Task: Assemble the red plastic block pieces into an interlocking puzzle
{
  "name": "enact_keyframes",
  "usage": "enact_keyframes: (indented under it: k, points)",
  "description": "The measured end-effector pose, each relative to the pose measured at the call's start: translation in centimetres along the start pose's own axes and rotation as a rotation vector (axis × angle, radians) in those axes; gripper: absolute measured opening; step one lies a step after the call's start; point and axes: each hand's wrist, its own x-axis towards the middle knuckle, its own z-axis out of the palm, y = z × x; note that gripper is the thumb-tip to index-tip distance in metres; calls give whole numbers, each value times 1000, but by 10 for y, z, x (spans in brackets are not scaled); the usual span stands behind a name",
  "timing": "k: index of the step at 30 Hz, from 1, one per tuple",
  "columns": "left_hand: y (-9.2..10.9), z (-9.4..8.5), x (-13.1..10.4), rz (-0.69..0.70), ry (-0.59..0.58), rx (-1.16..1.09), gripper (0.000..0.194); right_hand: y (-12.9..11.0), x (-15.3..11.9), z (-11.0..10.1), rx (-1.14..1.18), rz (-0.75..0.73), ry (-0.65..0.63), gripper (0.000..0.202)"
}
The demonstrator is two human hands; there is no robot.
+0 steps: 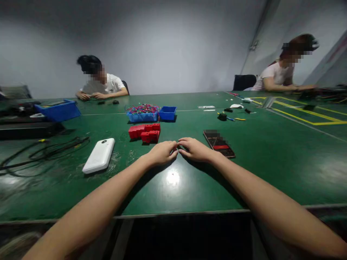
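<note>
My left hand rests on the green table, its fingers curled in; something small and reddish shows faintly at its fingertips. Touching or nearly touching it at the fingertips is my right hand, fingers bent and a gap between thumb and forefinger, with nothing visible in it. Several red blocks stand together just beyond my left hand. A dark phone lies beside my right wrist, its screen lit. Farther left is a white device lying flat.
A blue tray heaped with coloured wires adjoins a smaller blue bin. Black cables and a large blue bin are at left. Connectors lie back right. Two people sit across the table.
</note>
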Motion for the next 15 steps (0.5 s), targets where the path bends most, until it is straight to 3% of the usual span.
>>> enact_keyframes:
  k: [15]
  points:
    - [-2,2,0,13,41,-16,19,-1,-2,-1,25,-13,26,34]
